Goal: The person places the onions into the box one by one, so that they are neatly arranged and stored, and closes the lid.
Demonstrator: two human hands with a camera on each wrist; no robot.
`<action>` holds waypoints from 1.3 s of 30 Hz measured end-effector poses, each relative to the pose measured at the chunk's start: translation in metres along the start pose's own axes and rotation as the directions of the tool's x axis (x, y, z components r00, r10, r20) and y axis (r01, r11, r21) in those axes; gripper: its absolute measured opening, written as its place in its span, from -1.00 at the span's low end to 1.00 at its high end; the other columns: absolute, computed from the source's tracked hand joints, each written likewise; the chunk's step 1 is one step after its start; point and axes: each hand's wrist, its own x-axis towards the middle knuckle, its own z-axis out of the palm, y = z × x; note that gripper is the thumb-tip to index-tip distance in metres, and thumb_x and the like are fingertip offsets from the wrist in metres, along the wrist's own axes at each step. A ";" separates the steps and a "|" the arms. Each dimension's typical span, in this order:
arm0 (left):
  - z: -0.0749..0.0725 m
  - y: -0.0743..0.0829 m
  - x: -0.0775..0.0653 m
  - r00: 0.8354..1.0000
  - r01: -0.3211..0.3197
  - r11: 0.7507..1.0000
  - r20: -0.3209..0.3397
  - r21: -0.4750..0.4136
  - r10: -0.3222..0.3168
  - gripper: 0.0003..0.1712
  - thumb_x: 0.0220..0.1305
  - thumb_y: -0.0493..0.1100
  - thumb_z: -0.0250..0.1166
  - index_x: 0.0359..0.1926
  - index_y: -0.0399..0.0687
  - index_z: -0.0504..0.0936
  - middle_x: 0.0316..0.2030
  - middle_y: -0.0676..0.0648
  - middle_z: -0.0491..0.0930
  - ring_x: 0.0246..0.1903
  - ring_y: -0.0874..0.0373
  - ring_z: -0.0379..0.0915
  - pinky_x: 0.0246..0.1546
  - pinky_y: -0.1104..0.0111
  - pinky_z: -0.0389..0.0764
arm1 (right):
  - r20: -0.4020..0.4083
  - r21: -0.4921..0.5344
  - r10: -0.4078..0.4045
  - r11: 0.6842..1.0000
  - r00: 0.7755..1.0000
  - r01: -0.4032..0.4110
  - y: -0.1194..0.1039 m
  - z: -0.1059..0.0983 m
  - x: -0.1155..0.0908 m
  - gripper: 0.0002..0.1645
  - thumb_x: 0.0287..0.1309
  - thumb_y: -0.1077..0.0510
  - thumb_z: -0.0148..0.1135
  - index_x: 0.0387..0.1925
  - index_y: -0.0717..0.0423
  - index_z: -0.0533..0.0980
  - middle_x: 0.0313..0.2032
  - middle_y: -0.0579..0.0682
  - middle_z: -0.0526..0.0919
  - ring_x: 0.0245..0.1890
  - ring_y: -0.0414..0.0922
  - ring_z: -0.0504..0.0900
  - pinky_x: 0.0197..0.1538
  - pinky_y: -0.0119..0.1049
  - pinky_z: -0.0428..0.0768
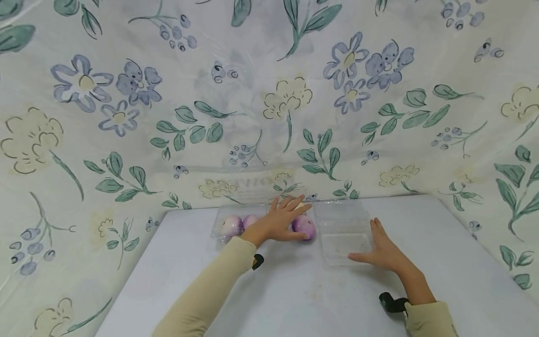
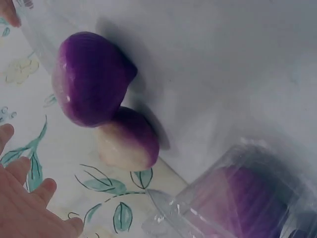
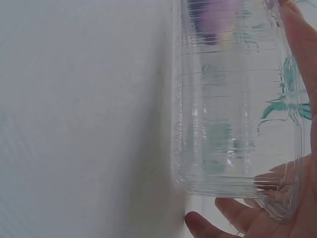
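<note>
Two loose onions (image 2: pixel 91 79): close together on the far part of the bench (image 1: pixel 337 309), between the left box (image 1: pixel 242 209) and the right box (image 1: pixel 343 248); being round, either could roll if brushed.
Right box: clear plastic (thin-looking, probably light), so a nudge could make it skid.
Left hand (image 1: pixel 278 224): fingers spread wide, by the loose onions, holding nothing; a gap shows from the wrist.
Right hand (image 1: pixel 385 252): thumb and fingers well apart at the right box's right edge; firm contact, cannot tell.
</note>
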 end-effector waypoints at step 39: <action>0.060 0.006 0.041 0.985 0.020 0.903 -0.147 -0.429 -0.091 -0.41 0.04 -0.14 0.40 0.12 -0.31 0.58 0.15 -0.26 0.55 0.24 -0.11 0.42 0.34 0.10 0.38 | 0.017 0.041 0.039 0.998 0.999 -0.040 0.010 0.001 0.003 0.57 -0.07 -0.30 0.49 0.50 0.41 -0.34 0.51 0.44 -0.32 0.45 0.43 0.04 0.41 0.36 0.05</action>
